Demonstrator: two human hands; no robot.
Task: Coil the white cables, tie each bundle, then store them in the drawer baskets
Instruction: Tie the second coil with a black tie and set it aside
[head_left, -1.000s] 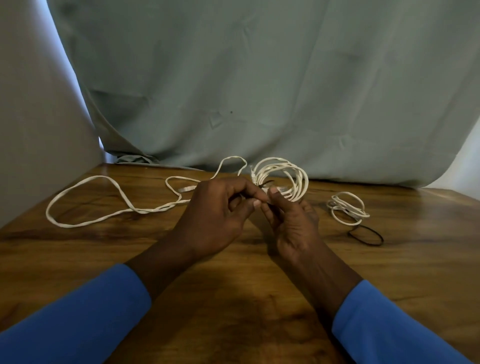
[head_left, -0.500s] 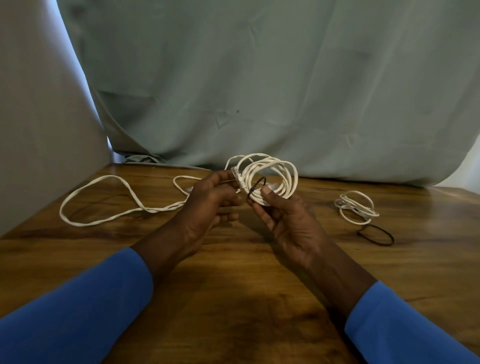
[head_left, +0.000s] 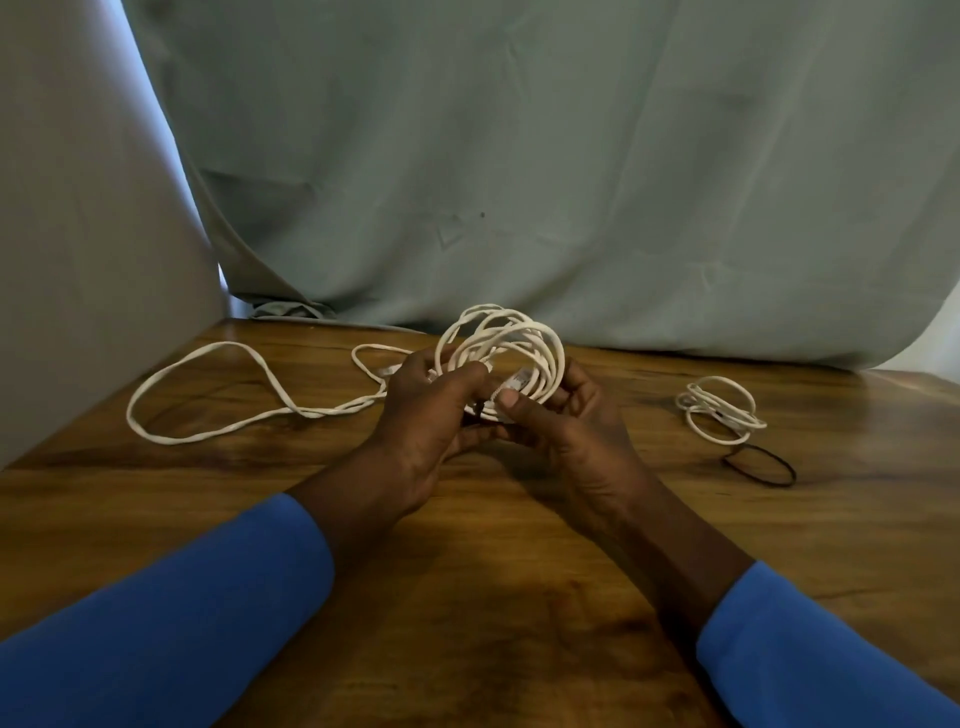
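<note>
While both hands hover just above the brown wooden table, they share one loosely wound coil of thin white cable, held up near the middle of the view. Curled in from the left, the left hand has its fingers closed on the coil's lower strands; cupped under the right side, the right hand presses its thumb down near a pale plug end. A dark thin band seems to sit between the two thumbs (too small and shadowed to be sure it is a tie).

Cable like this should be light and springy: the loops already splay apart at the top, so a pinch across all strands at one spot, close to where the thumbs are, would likely keep them gathered for tying. Its jacket looks smooth and may slide.

From the coil a long flat white tail trails left across the wood, lying slack. Well to the right lies a smaller white cable bundle, and just beside it a black elastic loop. No drawer baskets are visible.
</note>
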